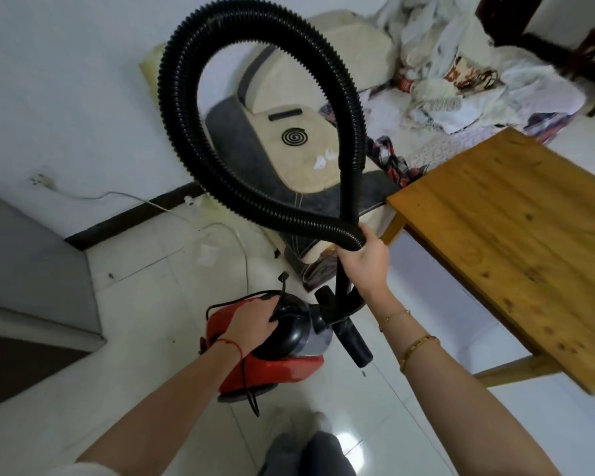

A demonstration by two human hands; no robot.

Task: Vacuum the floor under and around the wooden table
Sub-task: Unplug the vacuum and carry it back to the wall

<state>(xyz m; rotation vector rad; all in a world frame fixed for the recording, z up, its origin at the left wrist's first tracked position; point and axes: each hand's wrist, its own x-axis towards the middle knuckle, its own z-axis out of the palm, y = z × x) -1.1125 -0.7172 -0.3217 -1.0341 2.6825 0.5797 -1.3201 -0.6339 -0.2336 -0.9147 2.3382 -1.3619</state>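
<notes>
Both hands are busy, left hand point(255, 321) gripping the red canister vacuum point(272, 369), right hand point(364, 255) clutching its black ribbed hose point(186, 139); vacuuming around the wooden tabletop point(516, 235) seemingly hasn't begun

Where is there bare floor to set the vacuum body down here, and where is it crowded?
Bare tiles lie beside the vacuum toward the grey cabinet, and under the wooden table. It is crowded by the wall, where white cords trail beside the sofa. The left hand grips the vacuum; the right hand holds the hose.
</notes>
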